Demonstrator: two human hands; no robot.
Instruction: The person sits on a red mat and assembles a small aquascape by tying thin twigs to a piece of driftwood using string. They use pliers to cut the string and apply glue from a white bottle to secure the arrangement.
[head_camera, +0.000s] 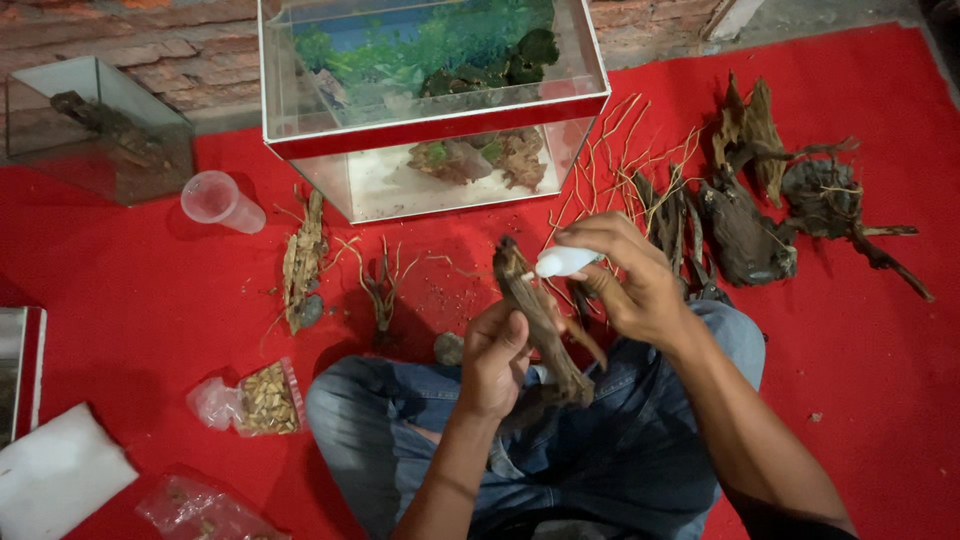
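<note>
The left hand (495, 352) is clamping its fingers around the middle of a piece of driftwood (540, 318) — its long axis slanting up and away — while the right hand (628, 280) is pinching a small white bottle (563, 262), nozzle aimed at the wood's top end just beside those fingers.

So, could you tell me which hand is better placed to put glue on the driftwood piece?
Right hand: it holds the small white bottle, nozzle at the driftwood piece top; left hand grips the wood.
</note>
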